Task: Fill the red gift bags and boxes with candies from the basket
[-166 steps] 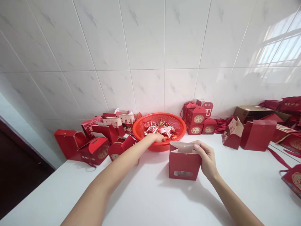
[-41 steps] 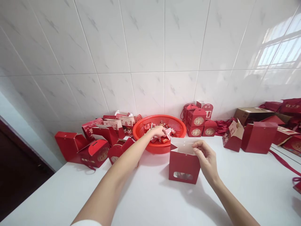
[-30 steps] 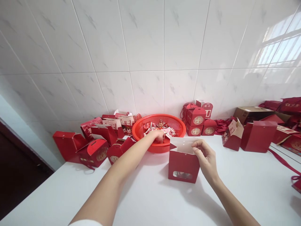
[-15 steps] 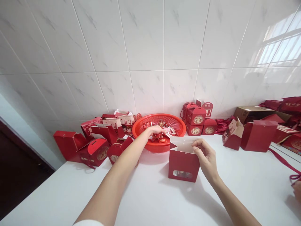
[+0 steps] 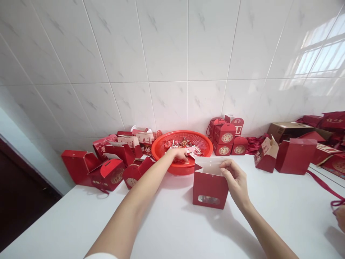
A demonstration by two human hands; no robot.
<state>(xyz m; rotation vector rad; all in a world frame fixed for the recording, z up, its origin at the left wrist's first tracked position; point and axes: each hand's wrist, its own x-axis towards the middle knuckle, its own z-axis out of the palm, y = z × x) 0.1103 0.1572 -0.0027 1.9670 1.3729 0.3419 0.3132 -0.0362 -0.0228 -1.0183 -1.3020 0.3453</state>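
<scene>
My left hand (image 5: 180, 154) reaches into a red plastic basket (image 5: 207, 144) of wrapped candies (image 5: 185, 142). Its fingers curl downward among the wrappers, and whatever they grip is hidden. Just in front of the basket, a red paper gift box (image 5: 209, 185) stands upright on the table, its top open and pale inside. A small oval window low on its front shows something shiny. My right hand (image 5: 235, 178) is closed on the box's upper right edge, thumb outside.
Several red gift boxes (image 5: 107, 174) stand at the left on the white table (image 5: 167, 223). Small boxes (image 5: 225, 133) are stacked behind, right of the basket. Farther right are open boxes (image 5: 295, 156), a cardboard box (image 5: 285, 130) and a ribbon (image 5: 325, 185). Another person's hand (image 5: 340, 217) shows at the right edge.
My left hand has shifted slightly and dipped lower among the candies; the red wrapper seen at its fingers is now less visible. My right hand and the box have stayed in place.
</scene>
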